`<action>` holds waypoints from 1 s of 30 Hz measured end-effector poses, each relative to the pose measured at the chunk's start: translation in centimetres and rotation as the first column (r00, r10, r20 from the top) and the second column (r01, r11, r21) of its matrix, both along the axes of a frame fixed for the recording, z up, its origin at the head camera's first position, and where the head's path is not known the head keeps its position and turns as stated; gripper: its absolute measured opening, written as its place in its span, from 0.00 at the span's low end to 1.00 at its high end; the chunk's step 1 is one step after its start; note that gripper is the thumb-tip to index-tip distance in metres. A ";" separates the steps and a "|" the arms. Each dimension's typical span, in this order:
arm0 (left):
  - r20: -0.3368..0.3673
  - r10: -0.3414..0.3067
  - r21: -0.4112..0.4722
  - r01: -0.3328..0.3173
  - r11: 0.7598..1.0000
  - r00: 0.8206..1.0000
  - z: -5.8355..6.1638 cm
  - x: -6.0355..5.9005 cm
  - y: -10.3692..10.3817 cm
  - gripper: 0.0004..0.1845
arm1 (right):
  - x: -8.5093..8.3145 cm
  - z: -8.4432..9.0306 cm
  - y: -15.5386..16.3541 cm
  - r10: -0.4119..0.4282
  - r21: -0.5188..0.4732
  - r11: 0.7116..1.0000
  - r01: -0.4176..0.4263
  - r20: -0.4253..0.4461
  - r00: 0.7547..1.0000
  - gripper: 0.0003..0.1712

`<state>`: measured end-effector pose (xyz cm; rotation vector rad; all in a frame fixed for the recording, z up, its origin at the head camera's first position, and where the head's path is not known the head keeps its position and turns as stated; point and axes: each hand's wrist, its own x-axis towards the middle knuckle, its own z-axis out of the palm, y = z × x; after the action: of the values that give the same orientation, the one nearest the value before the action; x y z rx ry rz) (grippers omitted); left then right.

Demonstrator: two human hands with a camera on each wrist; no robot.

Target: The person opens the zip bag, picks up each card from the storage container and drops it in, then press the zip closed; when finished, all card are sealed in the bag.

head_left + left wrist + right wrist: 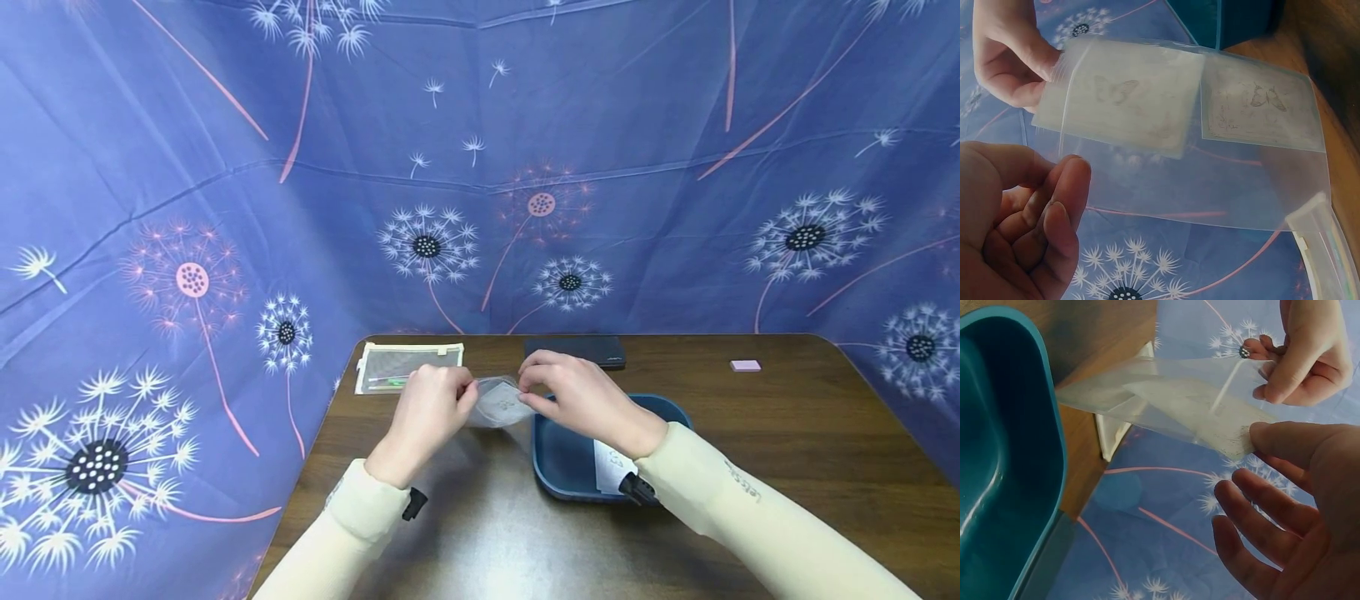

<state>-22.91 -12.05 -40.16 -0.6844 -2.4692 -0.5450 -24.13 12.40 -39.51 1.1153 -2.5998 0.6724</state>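
Surface [750, 467] of dark wood lies under my arms, with the blue tray [570, 467] at four o'clock of my grip and a mesh pouch [408, 367] at ten. Between my hands hangs the clear bag [501, 402], held off the wood, long axis running nine to three. My left hand [427, 412] pinches its nine o'clock end; my right hand [573, 396] pinches the three o'clock end. Both are equally near. Inside, two butterfly cards [1125, 103] sit side by side.
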 end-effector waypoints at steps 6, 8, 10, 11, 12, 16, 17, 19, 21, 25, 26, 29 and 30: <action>-0.002 -0.003 -0.005 0.003 1.000 1.000 0.0 0.0 0.2 0.11 | -0.3 -0.5 -0.3 0.030 0.035 0.999 -0.031 0.025 0.999 0.04; 0.003 -0.002 -0.009 0.002 1.000 1.000 0.0 0.0 0.2 0.11 | -0.4 -0.6 -0.4 0.039 0.042 0.998 -0.040 0.029 0.999 0.04; 0.010 -0.002 -0.013 0.002 1.000 1.000 0.0 0.1 0.3 0.11 | -0.6 -0.8 -0.5 0.049 0.050 0.997 -0.050 0.031 0.998 0.03; 0.013 -0.001 -0.016 0.002 1.000 1.000 0.0 0.1 0.3 0.11 | -0.6 -0.8 -0.6 0.054 0.054 0.997 -0.055 0.032 0.998 0.03; 0.015 -0.002 -0.018 0.002 1.000 1.000 0.0 0.1 0.3 0.11 | -0.7 -0.9 -0.6 0.059 0.058 0.996 -0.061 0.032 0.998 0.03; 0.018 -0.002 -0.023 0.002 1.000 1.000 0.0 0.1 0.4 0.11 | -0.9 -1.0 -0.8 0.072 0.082 0.994 -0.075 0.042 0.997 0.02; 0.016 -0.002 -0.023 0.002 1.000 1.000 0.0 0.1 0.4 0.11 | -0.9 -1.0 -0.9 0.075 0.088 0.993 -0.078 0.044 0.996 0.02; 0.013 -0.006 -0.023 0.006 1.000 1.000 0.1 0.1 0.4 0.11 | -1.0 -1.0 -1.0 0.075 0.105 0.991 -0.080 0.048 0.996 0.02; 0.002 -0.009 -0.023 0.009 1.000 1.000 0.0 0.1 0.5 0.12 | -1.2 -1.0 -1.1 0.077 0.120 0.989 -0.083 0.053 0.996 0.01; -0.005 -0.018 -0.025 0.018 1.000 1.000 0.0 0.0 0.7 0.14 | -1.6 -1.2 -1.6 0.088 0.135 0.986 -0.095 0.056 0.995 0.03; -0.008 -0.018 -0.025 0.018 1.000 1.000 0.1 0.0 0.8 0.14 | -1.7 -1.2 -1.7 0.092 0.139 0.985 -0.099 0.056 0.994 0.03; 0.003 -0.019 -0.024 0.019 1.000 1.000 0.2 0.1 0.9 0.15 | -2.0 -1.4 -2.0 0.100 0.148 0.983 -0.107 0.051 0.994 0.04; 0.004 -0.017 -0.025 0.018 1.000 1.000 0.2 0.1 0.9 0.15 | -2.1 -1.4 -2.1 0.102 0.151 0.982 -0.109 0.048 0.994 0.05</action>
<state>-22.85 -11.18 -39.99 -0.7160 -2.4793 -0.5235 -26.22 10.26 -40.93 1.3062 -2.6806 0.5276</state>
